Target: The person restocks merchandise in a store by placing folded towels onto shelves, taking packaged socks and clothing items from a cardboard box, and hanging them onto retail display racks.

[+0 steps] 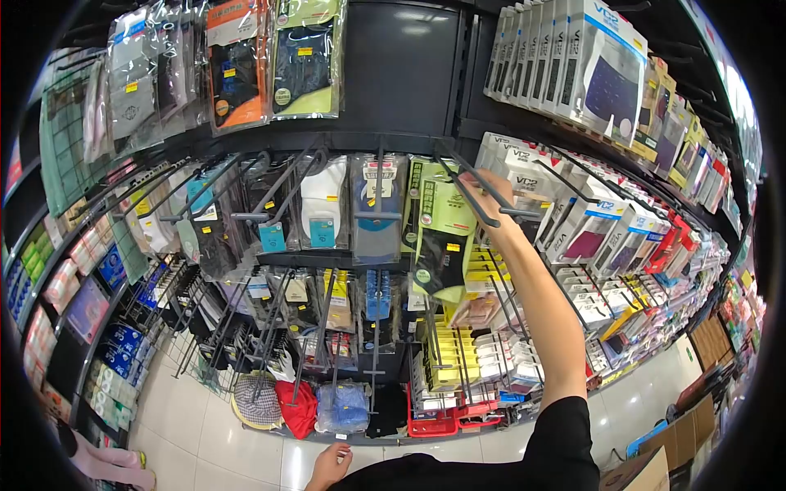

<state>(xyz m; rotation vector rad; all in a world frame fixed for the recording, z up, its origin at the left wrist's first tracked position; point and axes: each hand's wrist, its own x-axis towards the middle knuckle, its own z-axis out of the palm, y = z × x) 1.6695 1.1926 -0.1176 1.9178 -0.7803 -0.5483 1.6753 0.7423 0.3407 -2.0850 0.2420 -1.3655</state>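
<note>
My right hand (491, 194) reaches up to the metal display hooks on the middle row. Its fingers are closed at the upper right edge of a green-and-black sock pack (443, 233), partly hidden behind a hook (485, 211). Behind that pack hangs another green pack (414, 192). To the left is a grey-blue sock pack (379, 209), followed by a pack of white socks (324, 196). Low at the bottom of the view, my left hand (331, 465) hangs with loosely bent fingers and nothing visible in it.
White VD2 boxes (602, 74) fill the racks at right. Long bare hooks (336, 311) jut out below. Caps (300, 407) and a red basket (432, 425) sit at the bottom. A cardboard box (688, 438) stands lower right; a person's legs (106, 458) show lower left.
</note>
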